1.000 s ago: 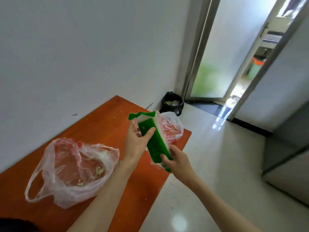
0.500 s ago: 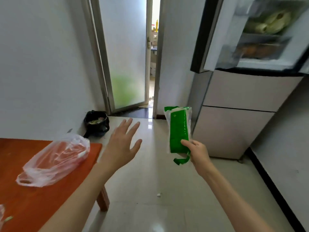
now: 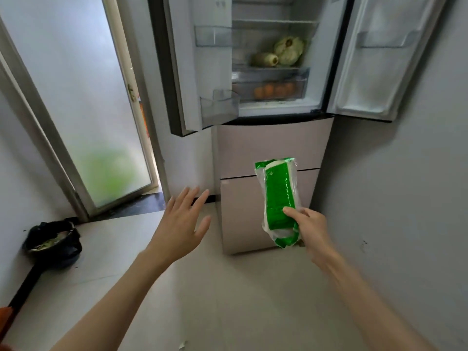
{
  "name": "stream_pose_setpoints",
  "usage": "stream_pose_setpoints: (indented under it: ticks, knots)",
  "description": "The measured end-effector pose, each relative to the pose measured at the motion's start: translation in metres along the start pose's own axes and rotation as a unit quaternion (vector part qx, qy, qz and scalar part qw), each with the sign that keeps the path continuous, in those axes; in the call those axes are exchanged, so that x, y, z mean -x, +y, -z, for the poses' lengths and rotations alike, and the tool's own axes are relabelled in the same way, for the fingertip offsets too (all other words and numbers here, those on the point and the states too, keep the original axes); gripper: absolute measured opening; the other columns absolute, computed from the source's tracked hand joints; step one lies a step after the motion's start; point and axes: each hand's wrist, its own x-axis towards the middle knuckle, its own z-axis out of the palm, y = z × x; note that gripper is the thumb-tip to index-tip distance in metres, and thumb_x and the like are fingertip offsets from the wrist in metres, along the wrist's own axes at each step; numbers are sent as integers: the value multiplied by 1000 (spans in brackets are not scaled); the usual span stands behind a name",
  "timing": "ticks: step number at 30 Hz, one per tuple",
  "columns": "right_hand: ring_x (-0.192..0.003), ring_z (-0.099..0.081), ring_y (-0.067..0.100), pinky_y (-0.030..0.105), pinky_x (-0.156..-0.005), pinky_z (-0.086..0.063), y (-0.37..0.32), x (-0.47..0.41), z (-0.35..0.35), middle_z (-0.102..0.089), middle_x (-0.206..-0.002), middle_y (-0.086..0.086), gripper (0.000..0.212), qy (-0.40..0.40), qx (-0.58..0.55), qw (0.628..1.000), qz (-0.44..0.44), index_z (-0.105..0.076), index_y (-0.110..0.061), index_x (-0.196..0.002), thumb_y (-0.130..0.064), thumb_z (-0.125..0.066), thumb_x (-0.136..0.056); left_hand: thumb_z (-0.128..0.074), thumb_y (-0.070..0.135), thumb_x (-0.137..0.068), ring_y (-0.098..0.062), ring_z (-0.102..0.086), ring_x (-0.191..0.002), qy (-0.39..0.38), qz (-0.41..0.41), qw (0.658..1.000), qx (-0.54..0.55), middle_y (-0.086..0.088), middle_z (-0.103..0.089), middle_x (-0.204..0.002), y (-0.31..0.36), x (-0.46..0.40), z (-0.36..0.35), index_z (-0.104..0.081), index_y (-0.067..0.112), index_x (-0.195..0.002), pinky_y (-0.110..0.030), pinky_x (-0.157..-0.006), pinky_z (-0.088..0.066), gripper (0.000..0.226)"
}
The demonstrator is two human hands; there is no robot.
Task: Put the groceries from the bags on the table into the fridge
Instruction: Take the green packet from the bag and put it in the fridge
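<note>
Under your feet is a pale glossy tiled floor (image 3: 228, 295). On it, at your left by the frosted door, sits a black-lined bin (image 3: 52, 245) with greenish scraps inside. The fridge (image 3: 268, 148) stands on the floor against the far wall, both upper doors swung wide. Look at its lower glass shelf (image 3: 271, 68): pale green vegetables (image 3: 288, 50) lie on it (possibly cabbages, hard to tell). Beneath it, a clear drawer (image 3: 273, 84) holds orange round fruit (image 3: 273, 90). A sliver of the orange table (image 3: 4, 312) shows at your far left edge.
</note>
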Motion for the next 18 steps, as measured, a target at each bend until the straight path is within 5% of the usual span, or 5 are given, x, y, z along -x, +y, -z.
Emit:
stream_pose_setpoints:
  ticks: [9, 15, 18]
  knots:
    - [-98, -66, 32, 47, -95, -49, -24, -142, 34, -72, -95, 16, 18, 8, -61, 998, -12, -69, -2, -92, -16, -64, -84, -10, 61, -85, -20, 4, -144, -21, -55, 998, -19, -2, -4, -157, 34, -168, -62, -7, 26, -148, -36, -115, 1, 72]
    - [-68, -69, 14, 28, -66, -55, -93, -271, 26, -74, -71, 2, 9, -10, -99, 995, 32, -68, -7, -84, -11, -60, -87, -34, 44, -96, -20, 4, -144, 47, -73, 996, -19, -3, -5, -157, 36, -335, -55, -10, 24, -148, -40, -115, -2, 61]
    - [-73, -68, 18, 32, -71, -53, -124, -323, 26, -73, -75, 5, 10, -13, -92, 994, 49, -67, -8, -83, -11, -59, -88, -33, 45, -96, -21, 2, -144, 54, -77, 995, -30, -3, -6, -157, 42, -401, -59, -10, 24, -148, -40, -116, -3, 61]
